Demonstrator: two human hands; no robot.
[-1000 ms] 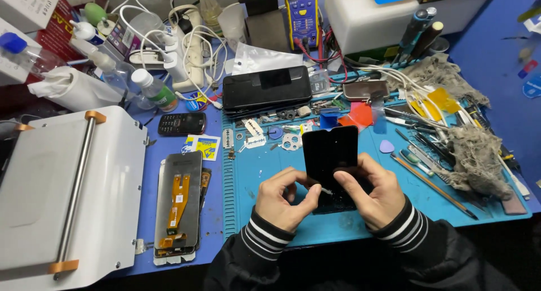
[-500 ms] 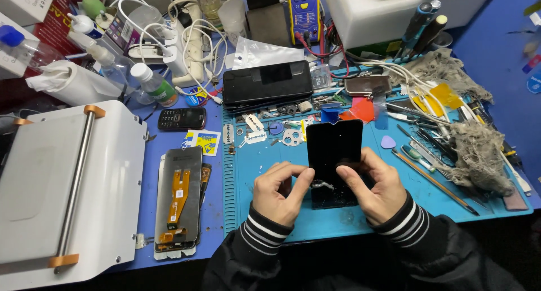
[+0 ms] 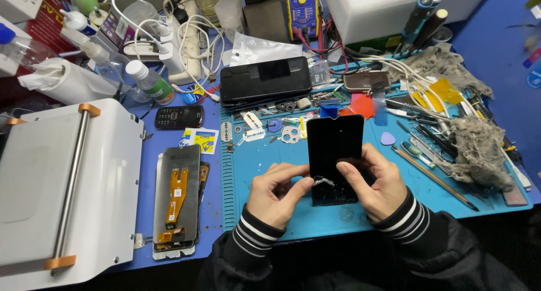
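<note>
A black phone screen [image 3: 335,150] stands tilted over a blue work mat [image 3: 265,172] on a crowded repair desk [image 3: 507,105], held near its lower end by both hands. The left hand [image 3: 277,194] pinches the left edge while the right hand [image 3: 376,181] wraps the right edge, thumb pressed on the glass beside a patch of whitish cracks or residue low on the panel. The thin, stiff, glossy sheet looks light, slippery and easily broken, best gripped along its long edges rather than across the damaged end. Just beyond it lie small parts, a blue pick [image 3: 387,138] and a stack of dark phones [image 3: 266,80]. Well to the left, another screen [image 3: 177,198] lies face down, orange ribbon cable showing, beside a white machine [image 3: 51,184].
</note>
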